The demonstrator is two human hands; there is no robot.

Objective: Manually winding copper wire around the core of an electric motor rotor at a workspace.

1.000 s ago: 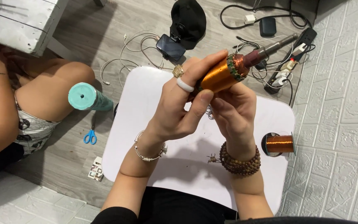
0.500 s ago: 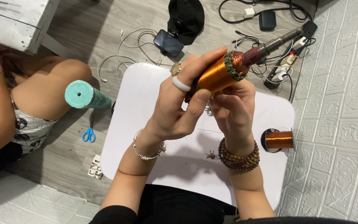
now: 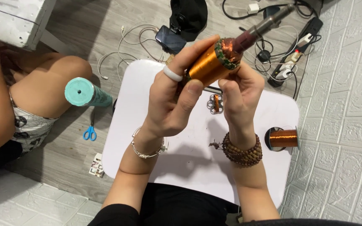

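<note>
- Centrally, upper middle of frame: both hands held a copper-wound motor armature (image 3: 211,63) up above the white table (image 3: 147,96).
- Left hand (image 3: 173,104) was clenched around the armature's lower winding, thumb pressed on the copper, white ring on one finger, silver bracelet at the wrist.
- Right hand (image 3: 240,95) gripped the armature from the right side, fingertips at the green-edged end of the winding; brown bead bracelet on the wrist.
- Armature's dark shaft (image 3: 265,26) pointed toward the upper right of frame.
- Small copper coil piece (image 3: 215,103) lay on the table between the hands.
- Copper wire spool (image 3: 282,138) sat at the table's right edge.
- Left of frame: teal cylinder (image 3: 85,92), blue scissors (image 3: 90,130) on the floor, another person's bare leg (image 3: 51,86).
- Top of frame: tangled cables (image 3: 281,54), phone (image 3: 170,39).
</note>
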